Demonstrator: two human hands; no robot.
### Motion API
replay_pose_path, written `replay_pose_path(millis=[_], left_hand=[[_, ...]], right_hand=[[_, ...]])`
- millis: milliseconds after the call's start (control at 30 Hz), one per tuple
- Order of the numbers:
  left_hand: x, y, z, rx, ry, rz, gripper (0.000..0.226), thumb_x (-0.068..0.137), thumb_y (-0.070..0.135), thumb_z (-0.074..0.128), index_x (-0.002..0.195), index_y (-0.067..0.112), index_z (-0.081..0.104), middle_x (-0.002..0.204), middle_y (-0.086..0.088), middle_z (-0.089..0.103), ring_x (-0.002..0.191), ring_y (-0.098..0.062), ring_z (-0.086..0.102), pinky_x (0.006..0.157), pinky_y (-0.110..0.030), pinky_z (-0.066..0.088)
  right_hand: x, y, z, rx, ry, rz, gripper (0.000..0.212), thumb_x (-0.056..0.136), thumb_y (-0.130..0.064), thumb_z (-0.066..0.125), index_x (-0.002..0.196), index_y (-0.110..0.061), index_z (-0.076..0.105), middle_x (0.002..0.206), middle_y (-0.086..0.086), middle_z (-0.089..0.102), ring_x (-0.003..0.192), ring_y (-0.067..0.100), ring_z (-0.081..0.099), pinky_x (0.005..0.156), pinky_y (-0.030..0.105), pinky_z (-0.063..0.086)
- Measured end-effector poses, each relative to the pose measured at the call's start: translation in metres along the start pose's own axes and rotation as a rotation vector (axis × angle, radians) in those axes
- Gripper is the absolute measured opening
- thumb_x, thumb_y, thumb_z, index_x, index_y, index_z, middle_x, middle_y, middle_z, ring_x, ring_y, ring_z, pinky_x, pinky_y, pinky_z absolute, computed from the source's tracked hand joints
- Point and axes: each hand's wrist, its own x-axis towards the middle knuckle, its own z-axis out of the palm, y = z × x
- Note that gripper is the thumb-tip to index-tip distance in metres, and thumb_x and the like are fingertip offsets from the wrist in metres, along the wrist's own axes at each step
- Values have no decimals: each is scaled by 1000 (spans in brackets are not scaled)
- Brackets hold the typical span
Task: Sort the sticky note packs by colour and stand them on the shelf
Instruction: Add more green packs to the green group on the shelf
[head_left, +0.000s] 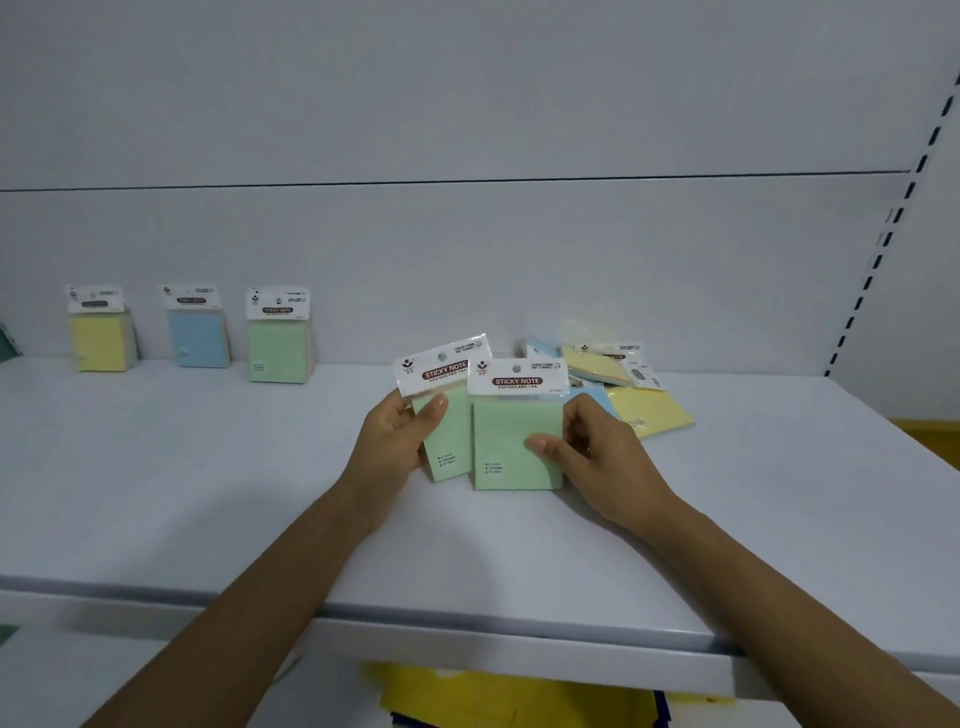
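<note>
The left hand (397, 441) pinches one green pack (449, 441), tilted, and the right hand (597, 452) grips a second green pack (517, 447) upright just beside it, both bottoms on the white shelf (208, 493). Behind the right hand lies a loose heap of yellow and blue packs (639, 400). Far left, against the back wall, stand a yellow pack (98, 340), a blue pack (197, 338) and a green standing pack (278, 348).

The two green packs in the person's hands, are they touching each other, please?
Touching. In the head view the right-hand green pack overlaps the left-hand green pack with no gap visible between them.
</note>
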Motion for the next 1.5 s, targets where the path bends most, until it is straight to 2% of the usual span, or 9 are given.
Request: replay_pose_path(millis=[200, 433, 600, 733, 900, 1133, 1267, 1367, 1500], left_hand=[[-2, 3, 1, 74, 24, -12, 23, 95, 10, 50, 108, 26, 60, 99, 3, 70, 86, -14, 66, 80, -38, 52], [-7, 2, 1, 89, 56, -44, 15, 92, 6, 54, 103, 12, 63, 96, -2, 70, 75, -8, 68, 55, -14, 50], [-8, 3, 0, 129, 60, -51, 15, 93, 12, 55, 107, 10, 60, 104, -6, 69, 95, -22, 66, 81, -34, 54], [-5, 1, 1, 164, 58, -56, 5, 93, 14, 56, 93, 16, 60, 99, -10, 67, 87, -22, 66, 72, -32, 51], [-1, -2, 2, 197, 89, -48, 4, 91, 14, 56, 94, 12, 59, 101, -13, 67, 94, -28, 66, 79, -42, 53], [21, 23, -38, -37, -18, -205, 15, 92, 11, 51, 104, 14, 59, 91, -4, 63, 74, -15, 59, 41, -16, 45], [63, 42, -109, 69, -27, -111, 22, 91, 2, 48, 97, 17, 62, 96, -6, 66, 84, -20, 58, 58, -23, 48], [88, 47, -169, 144, -10, -46, 10, 91, 11, 56, 92, 18, 64, 91, -2, 67, 88, -22, 61, 66, -27, 49], [110, 41, -231, 202, -27, 4, 10, 88, 17, 63, 96, 22, 64, 107, -7, 69, 102, -26, 65, 92, -46, 52]], right_hand=[[3, 1, 1, -10, 13, 44, 31, 84, -34, 68, 78, -13, 46, 63, -8, 46, 53, 4, 38, 50, 16, 33], [0, 1, 0, 77, -6, 102, 34, 84, -30, 69, 71, -16, 41, 57, -9, 42, 48, 2, 34, 48, 14, 32], [3, -17, -8, 246, -57, 243, 36, 85, -18, 68, 68, -15, 37, 57, -3, 40, 48, 5, 36, 46, 16, 33], [8, -31, -6, 566, -62, 318, 19, 88, -18, 64, 96, -3, 55, 90, 14, 65, 79, 24, 60, 71, 31, 47], [25, -64, 30, 830, 24, 341, 17, 93, -15, 55, 109, -13, 53, 103, 5, 70, 89, 19, 67, 76, 30, 55], [73, -125, 87, 676, 17, 284, 19, 91, -14, 58, 109, -12, 54, 100, 6, 71, 86, 20, 69, 71, 30, 55], [99, -140, 117, 654, 42, 278, 15, 91, -11, 57, 105, -12, 54, 92, 2, 72, 82, 19, 69, 72, 32, 55], [115, -141, 156, 624, 45, 317, 9, 92, -9, 56, 99, -13, 53, 94, 7, 70, 79, 18, 68, 61, 26, 54], [132, -145, 203, 513, -7, 295, 15, 91, -10, 58, 104, -10, 51, 96, 8, 70, 80, 21, 68, 63, 29, 56]])
